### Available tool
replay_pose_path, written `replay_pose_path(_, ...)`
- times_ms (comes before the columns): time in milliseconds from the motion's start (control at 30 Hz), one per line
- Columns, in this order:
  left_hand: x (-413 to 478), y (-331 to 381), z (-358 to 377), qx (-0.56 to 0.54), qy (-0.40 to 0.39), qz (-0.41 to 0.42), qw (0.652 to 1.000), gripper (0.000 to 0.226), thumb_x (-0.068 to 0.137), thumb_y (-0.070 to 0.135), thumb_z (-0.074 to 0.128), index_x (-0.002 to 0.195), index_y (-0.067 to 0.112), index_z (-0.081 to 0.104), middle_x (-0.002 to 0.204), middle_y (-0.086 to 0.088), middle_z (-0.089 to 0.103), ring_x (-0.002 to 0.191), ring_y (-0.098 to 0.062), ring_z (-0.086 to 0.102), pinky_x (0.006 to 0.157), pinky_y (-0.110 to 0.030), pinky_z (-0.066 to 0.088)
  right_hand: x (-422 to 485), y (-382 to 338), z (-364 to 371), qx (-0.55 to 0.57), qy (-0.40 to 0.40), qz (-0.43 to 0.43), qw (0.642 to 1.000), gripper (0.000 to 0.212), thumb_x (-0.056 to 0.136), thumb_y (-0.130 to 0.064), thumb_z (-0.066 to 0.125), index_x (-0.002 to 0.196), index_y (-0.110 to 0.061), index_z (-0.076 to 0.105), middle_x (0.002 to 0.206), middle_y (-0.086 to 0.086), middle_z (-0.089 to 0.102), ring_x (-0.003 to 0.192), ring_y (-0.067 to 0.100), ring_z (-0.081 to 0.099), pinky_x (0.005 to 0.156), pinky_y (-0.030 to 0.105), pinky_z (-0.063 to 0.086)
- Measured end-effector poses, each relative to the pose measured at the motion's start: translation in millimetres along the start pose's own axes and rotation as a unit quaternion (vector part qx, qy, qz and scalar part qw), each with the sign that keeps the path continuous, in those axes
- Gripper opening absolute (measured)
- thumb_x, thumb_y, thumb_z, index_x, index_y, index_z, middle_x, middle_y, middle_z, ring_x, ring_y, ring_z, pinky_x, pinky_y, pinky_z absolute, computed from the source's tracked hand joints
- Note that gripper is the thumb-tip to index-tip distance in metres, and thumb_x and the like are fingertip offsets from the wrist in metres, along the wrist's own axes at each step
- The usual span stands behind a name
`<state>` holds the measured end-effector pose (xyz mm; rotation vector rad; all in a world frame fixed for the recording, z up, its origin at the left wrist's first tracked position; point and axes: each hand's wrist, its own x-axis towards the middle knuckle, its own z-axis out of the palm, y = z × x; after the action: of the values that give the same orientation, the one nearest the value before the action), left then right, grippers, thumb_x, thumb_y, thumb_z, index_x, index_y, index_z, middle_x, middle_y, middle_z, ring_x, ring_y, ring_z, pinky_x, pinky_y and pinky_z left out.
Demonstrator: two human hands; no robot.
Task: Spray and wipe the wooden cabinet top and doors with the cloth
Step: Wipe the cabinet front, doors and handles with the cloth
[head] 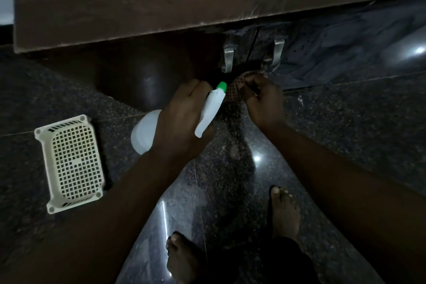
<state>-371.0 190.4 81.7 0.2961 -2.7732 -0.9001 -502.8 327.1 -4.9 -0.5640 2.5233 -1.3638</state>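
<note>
I look down over the brown wooden cabinet top [138, 2]. Its dark doors [253, 48] fall away below the front edge, with two metal handles [228, 57]. My left hand [182, 113] grips a white spray bottle [211, 110] around its neck. The bottle's green nozzle points at a checked cloth [234, 92]. My right hand [265, 101] pinches that bunched cloth in front of the doors, just below the handles. The two hands are close together.
A cream perforated plastic basket [73, 163] lies on the dark speckled granite floor [345, 127] at the left. My bare feet [284, 214] stand on the glossy floor below the hands. A dark sheet [345, 46] lies at the cabinet's right.
</note>
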Motion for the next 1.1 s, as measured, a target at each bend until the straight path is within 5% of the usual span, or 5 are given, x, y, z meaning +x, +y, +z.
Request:
replay_pose_path(400,-3,25,-1,0.003,0.001,-0.027,1.000,0.022,0.071,0.021,0.040,0.083,0.006,0.051,0.078,0.001,0.046,0.070,-0.015,0.039,0.075,-0.039,0.037,-3,-16,-6,0.036,0.045,0.004,0.998,0.019,0.094,-0.016,0.065,0.104,-0.003,0.074,0.098,0.002,0.073,0.089,0.006,0.066,0.080,0.022,0.054)
replay_pose_path(533,-8,24,-6,0.009,-0.008,-0.037,0.999,0.027,0.072,0.019,0.043,0.091,0.003,0.054,0.086,-0.002,0.050,0.077,-0.022,0.047,0.071,-0.028,0.032,-11,-46,-12,0.092,0.099,0.002,0.991,0.015,0.097,-0.015,0.065,0.100,-0.003,0.073,0.093,-0.001,0.071,0.085,0.001,0.065,0.077,0.014,0.051)
replay_pose_path(733,-9,23,-14,0.016,-0.018,-0.041,0.999,0.026,0.073,0.018,0.046,0.095,0.005,0.054,0.090,-0.001,0.049,0.081,-0.023,0.048,0.069,-0.025,0.030,-15,-89,-21,0.134,0.157,-0.067,0.976,0.015,0.098,-0.014,0.064,0.100,0.000,0.070,0.095,0.009,0.070,0.088,0.020,0.067,0.078,0.035,0.057)
replay_pose_path(867,-7,20,-18,0.013,-0.009,-0.040,0.999,0.020,0.075,0.014,0.047,0.092,0.004,0.054,0.087,-0.001,0.048,0.078,-0.025,0.048,0.072,-0.026,0.030,-12,-100,-28,0.115,0.173,-0.115,0.971,0.011,0.098,-0.011,0.065,0.095,-0.001,0.068,0.090,0.005,0.067,0.084,0.015,0.063,0.076,0.031,0.054)
replay_pose_path(1100,-7,16,-22,0.008,0.000,-0.034,0.999,0.023,0.075,0.019,0.043,0.090,0.005,0.053,0.086,0.001,0.047,0.075,-0.021,0.045,0.068,-0.028,0.032,-17,-67,-13,0.082,0.122,-0.053,0.988,0.017,0.101,-0.014,0.060,0.106,0.000,0.069,0.099,0.007,0.070,0.094,0.020,0.067,0.081,0.043,0.056)
